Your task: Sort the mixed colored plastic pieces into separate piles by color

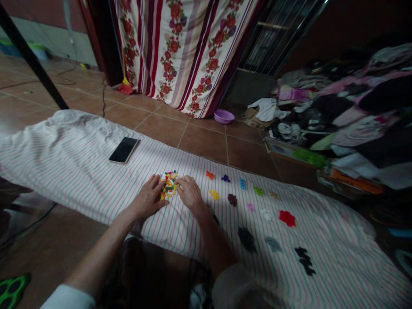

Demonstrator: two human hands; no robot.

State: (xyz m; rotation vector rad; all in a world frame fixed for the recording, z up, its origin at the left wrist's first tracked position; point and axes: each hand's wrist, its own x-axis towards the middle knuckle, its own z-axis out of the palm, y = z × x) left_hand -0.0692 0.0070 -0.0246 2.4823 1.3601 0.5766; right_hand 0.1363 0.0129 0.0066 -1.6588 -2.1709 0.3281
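Small, blocky, multicoloured pieces [170, 183] are being bordered by the spread left hand [149, 195], best kept light, while pinching by the right hand [190, 193] cannot be confirmed.

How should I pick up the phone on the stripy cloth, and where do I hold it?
I'd pinch the phone across its two long edges, coming down from above with the left hand, which is nearer. It lies flat on the stripy cloth, dark face up, so its sides are probably easier to grip than its underside.
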